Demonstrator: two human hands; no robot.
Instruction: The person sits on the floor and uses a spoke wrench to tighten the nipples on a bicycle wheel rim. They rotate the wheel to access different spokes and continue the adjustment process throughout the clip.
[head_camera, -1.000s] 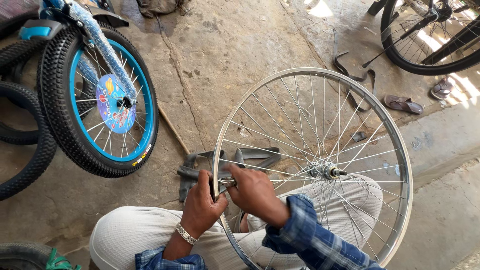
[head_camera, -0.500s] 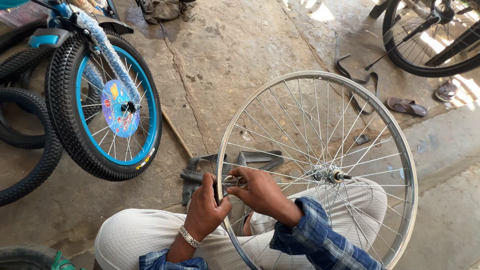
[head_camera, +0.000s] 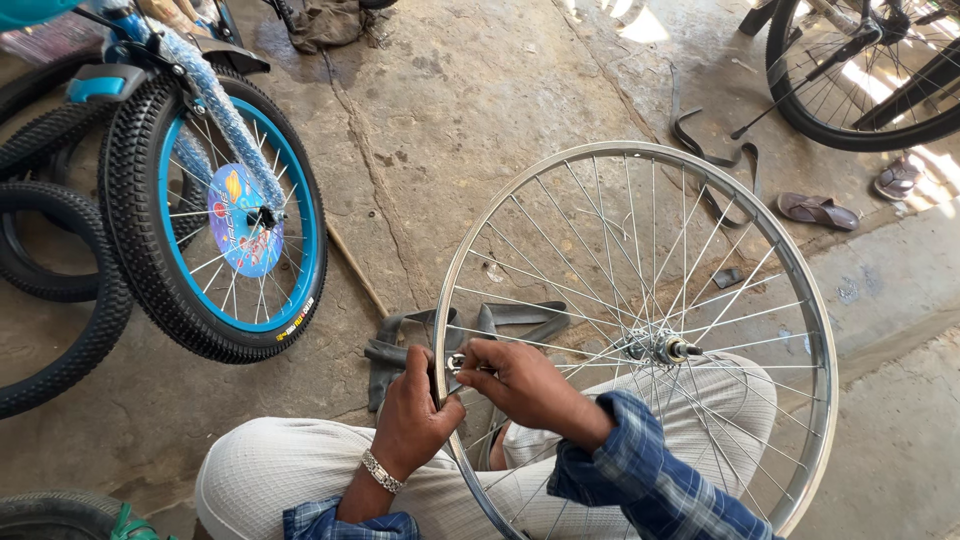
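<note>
Bare spoked wheel (head_camera: 640, 330) stood upright across lap, rim over pale trousers (head_camera: 300, 470). Left hand (head_camera: 415, 410) gripped rim at its near left edge, fingers curled round metal. Right hand (head_camera: 525, 380) reached through spokes, fingertips pinched on small metal tool (head_camera: 457, 361) at rim, just beside left hand. Hub (head_camera: 662, 349) sat right of both hands, well apart. Metal bracelet (head_camera: 380, 470) on left wrist, blue checked sleeve (head_camera: 650, 480) on right arm. Black rubber strip (head_camera: 480, 325) lay on concrete floor (head_camera: 480, 120) behind wheel. Small blue bicycle wheel (head_camera: 230, 215) stood at left, loose tyres (head_camera: 50, 290) beside it. Sandals (head_camera: 818, 210) lay far right, below another bicycle wheel (head_camera: 870, 70).
</note>
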